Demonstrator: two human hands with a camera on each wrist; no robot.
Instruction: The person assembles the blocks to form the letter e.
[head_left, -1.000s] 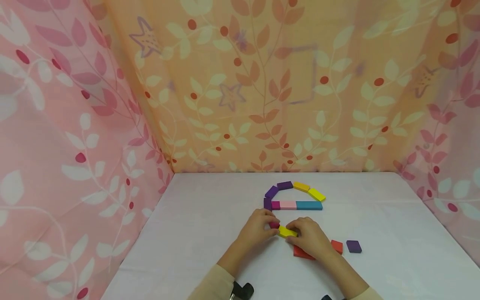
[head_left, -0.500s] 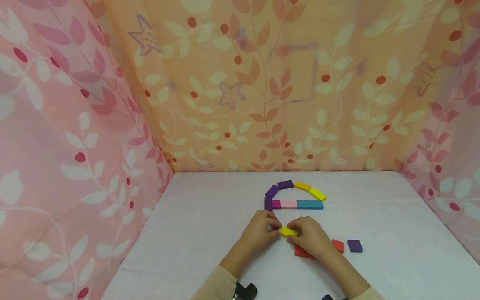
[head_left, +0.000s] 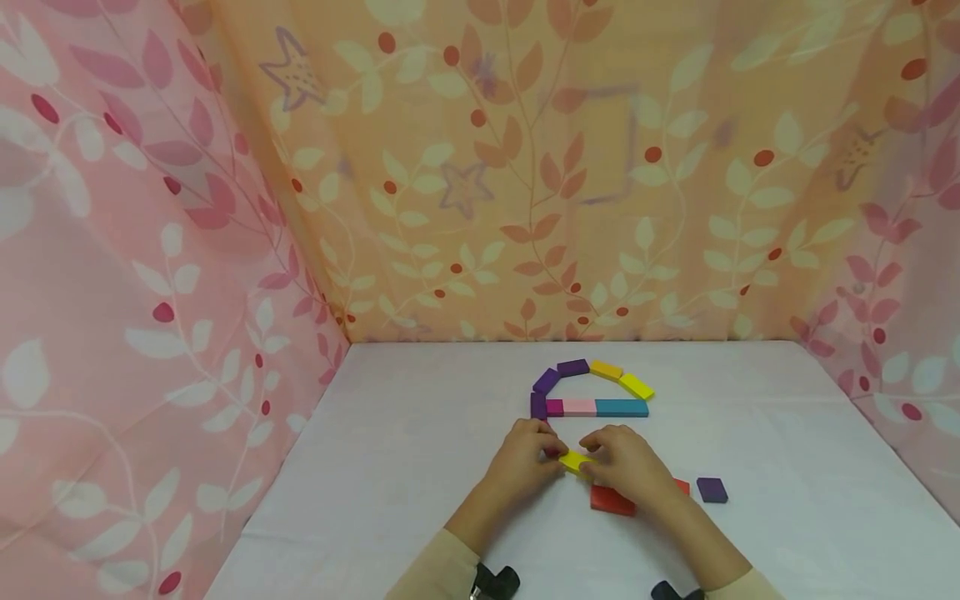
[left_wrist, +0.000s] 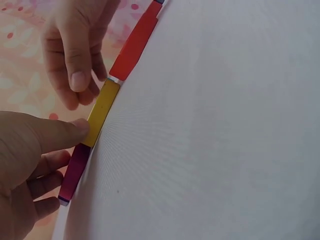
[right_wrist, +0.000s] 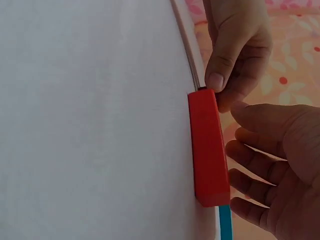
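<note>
A yellow block (head_left: 572,462) lies on the white table between the two hands. My left hand (head_left: 521,458) pinches its left end, with the thumb on the near side in the left wrist view. Against that end sits a magenta block (left_wrist: 76,167), mostly covered by the left fingers in the head view. My right hand (head_left: 633,467) hovers at the yellow block's right end, its fingers loosely bent and apart, holding nothing. Just nearer than the right hand is a red block (head_left: 612,500), seen large in the right wrist view.
Beyond the hands, purple blocks (head_left: 573,367) and yellow blocks (head_left: 637,386) form an arc. Under it runs a straight row of magenta, pink (head_left: 579,407) and blue (head_left: 622,408) blocks. A loose purple block (head_left: 712,490) lies right of the right hand. Patterned curtains (head_left: 525,208) surround the table.
The right fingers have loosened and drawn slightly away from the yellow block, uncovering more of the red block. The left hand has stayed almost in place at the yellow block's left end.
</note>
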